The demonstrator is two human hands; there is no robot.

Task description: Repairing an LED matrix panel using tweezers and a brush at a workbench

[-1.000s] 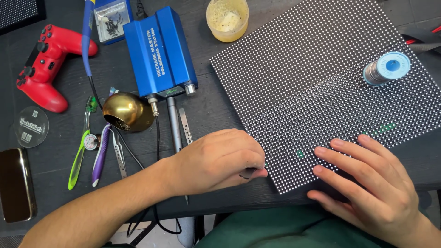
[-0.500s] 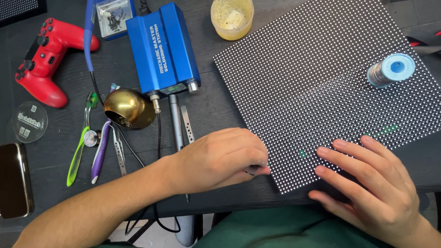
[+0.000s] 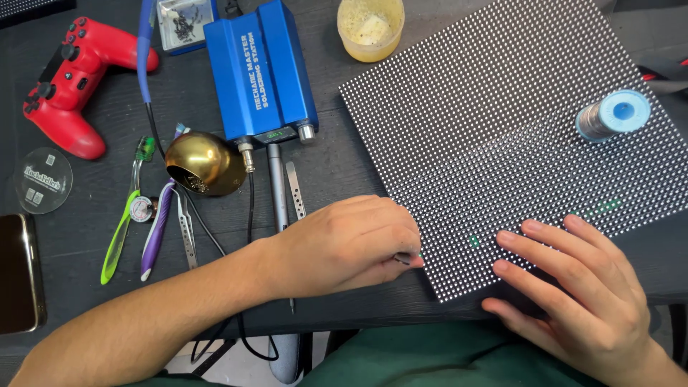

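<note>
Hands two, left hand [image 3: 351, 247] pinching one thin tool [image 3: 403, 259], right hand [image 3: 573, 287] fingers spread flat on one LED panel [image 3: 494, 136], one solder spool [image 3: 613, 115].

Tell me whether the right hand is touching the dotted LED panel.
Touching. The head view shows the right hand lying flat with its fingers spread on the near edge of the dotted LED panel, no gap visible beneath the fingertips.
</note>
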